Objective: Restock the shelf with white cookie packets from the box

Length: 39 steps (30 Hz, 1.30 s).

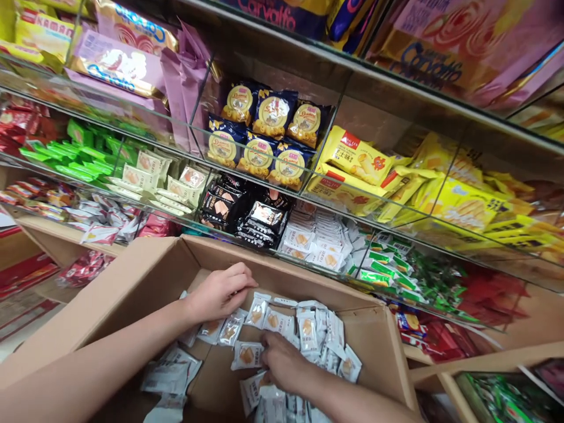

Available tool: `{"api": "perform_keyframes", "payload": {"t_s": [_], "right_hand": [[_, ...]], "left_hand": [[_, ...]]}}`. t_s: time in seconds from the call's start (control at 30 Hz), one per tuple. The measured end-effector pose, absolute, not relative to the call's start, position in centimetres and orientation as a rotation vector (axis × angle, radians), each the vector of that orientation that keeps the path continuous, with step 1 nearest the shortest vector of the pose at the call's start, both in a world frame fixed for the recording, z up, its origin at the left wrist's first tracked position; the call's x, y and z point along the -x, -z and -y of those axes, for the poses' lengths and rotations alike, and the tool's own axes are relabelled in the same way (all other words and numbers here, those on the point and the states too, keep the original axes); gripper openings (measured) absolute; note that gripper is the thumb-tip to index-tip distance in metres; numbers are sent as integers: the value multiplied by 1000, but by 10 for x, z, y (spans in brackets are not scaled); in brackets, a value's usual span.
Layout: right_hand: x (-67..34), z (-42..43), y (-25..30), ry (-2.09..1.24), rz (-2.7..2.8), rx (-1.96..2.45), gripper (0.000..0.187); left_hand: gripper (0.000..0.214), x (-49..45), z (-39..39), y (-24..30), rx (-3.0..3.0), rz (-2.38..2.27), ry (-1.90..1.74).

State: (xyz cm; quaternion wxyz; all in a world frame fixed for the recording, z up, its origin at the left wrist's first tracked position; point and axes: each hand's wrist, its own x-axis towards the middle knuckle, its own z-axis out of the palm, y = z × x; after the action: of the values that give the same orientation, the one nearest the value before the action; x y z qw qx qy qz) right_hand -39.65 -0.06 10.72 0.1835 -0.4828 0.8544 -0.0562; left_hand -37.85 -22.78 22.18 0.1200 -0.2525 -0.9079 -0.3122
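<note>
Both of my hands reach into an open cardboard box [127,288] with small white wrapped snack packets in it. My left hand [220,292] is near the box's far wall, fingers curled together above some white packets [211,330]; what they hold, if anything, is hidden. A white snack packet [247,355] with a biscuit picture lies at the fingertips of my right hand [284,361], which is closed on its right edge. More white packets [307,330] are heaped along the right side, and a loose group [170,376] lies at the left.
Behind the box stand tiered shelves with clear dividers. Similar white packets [317,235] fill one compartment, beside black packets [262,220] and green ones [392,264]. Higher up are blue cookie bags [258,153] and yellow bags [359,155]. A glass shelf edge [247,173] runs above the box.
</note>
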Motion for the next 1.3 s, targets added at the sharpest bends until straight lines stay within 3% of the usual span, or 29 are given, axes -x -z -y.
{"api": "perform_keyframes", "payload": {"t_s": [0.17, 0.33, 0.43, 0.53, 0.73, 1.03, 1.1, 1.23, 1.3], "right_hand": [[405, 5, -136, 336, -2348, 1312, 1], [415, 11, -181, 1024, -2393, 955, 4], [419, 9, -197, 1491, -2122, 628, 16], [421, 4, -207, 1749, -1889, 401, 24], [418, 4, -219, 1813, -1665, 398, 39], [420, -4, -244, 1693, -1758, 473, 42], [431, -12, -258, 1735, -1855, 501, 43], [481, -26, -277, 2040, -2121, 435, 44], [517, -25, -279, 2129, -2282, 378, 46]], "left_hand": [[24, 377, 216, -203, 678, 2919, 1247], [37, 374, 212, -191, 578, 3019, 1619], [34, 375, 209, -197, 489, 2966, 1857], [38, 375, 205, -206, 452, 2849, 2117], [42, 373, 200, -215, 276, 2340, 2668], [50, 365, 193, -248, 227, 2493, 2441], [42, 368, 202, -255, 198, 2507, 2211], [26, 382, 231, -260, 57, 2491, 1398], [24, 390, 241, -260, 40, 2484, 1240]]}}
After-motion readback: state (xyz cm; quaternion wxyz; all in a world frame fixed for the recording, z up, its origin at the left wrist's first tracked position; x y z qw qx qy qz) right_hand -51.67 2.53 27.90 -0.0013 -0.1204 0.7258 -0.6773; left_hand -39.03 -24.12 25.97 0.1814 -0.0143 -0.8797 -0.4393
